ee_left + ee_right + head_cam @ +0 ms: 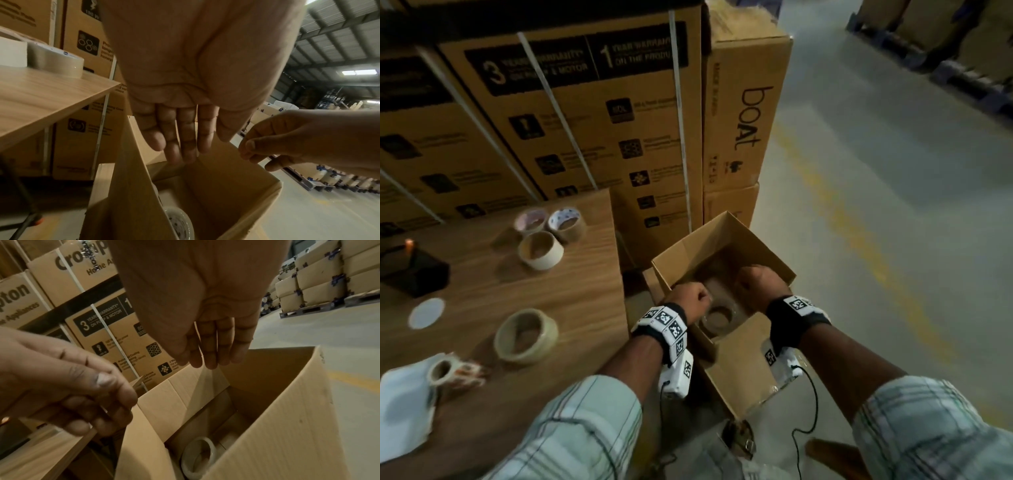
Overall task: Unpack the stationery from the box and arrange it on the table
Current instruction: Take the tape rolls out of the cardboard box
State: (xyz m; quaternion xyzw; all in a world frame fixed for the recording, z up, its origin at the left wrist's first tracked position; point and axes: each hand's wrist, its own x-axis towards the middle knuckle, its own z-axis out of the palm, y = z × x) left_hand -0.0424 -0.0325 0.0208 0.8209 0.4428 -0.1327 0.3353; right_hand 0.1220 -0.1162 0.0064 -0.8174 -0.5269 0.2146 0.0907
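An open cardboard box (767, 246) stands on the floor to the right of the wooden table (571, 291). A clear tape roll (717, 317) lies at its bottom, also seen in the wrist views as a roll (177, 222) and a pale ring (198, 456). My left hand (690, 299) hovers over the box's left rim, fingers (180, 146) straight and empty. My right hand (755, 281) hangs over the box's middle, fingers (209, 353) extended, holding nothing. On the table lie several tape rolls: three at the back (539, 250), a big one in front (525, 334) and a printed one (453, 371).
A black holder (412, 270), a white disc (426, 312) and white wrapping (404, 407) lie on the table's left part. Tall stacked cartons (585, 120) stand behind table and box. Grey floor (876, 205) stretches to the right. A black cable (813, 404) hangs from my right wrist.
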